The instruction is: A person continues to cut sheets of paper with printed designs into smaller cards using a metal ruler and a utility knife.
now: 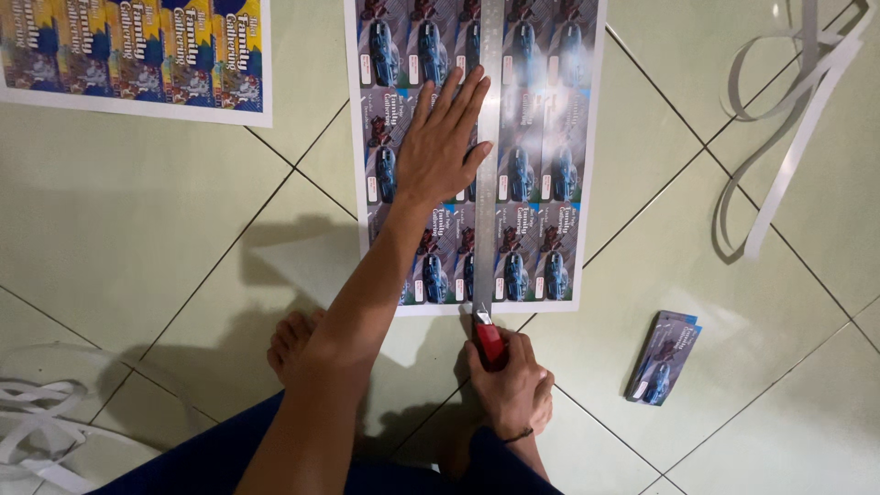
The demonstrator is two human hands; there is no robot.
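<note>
A printed sheet of small blue cards point(541, 137) lies on the tiled floor in front of me. A long metal ruler point(489, 137) runs down its middle. My left hand point(438, 147) presses flat on the sheet and ruler, fingers spread. My right hand point(509, 385) grips a red utility knife point(489, 341), its blade tip at the sheet's near edge beside the ruler.
A stack of cut cards point(662, 357) lies to the right. A second printed sheet point(137, 50) sits at the upper left. White paper trimmings curl at the upper right point(779, 119) and lower left point(41, 422). My bare foot point(291, 344) rests near the sheet.
</note>
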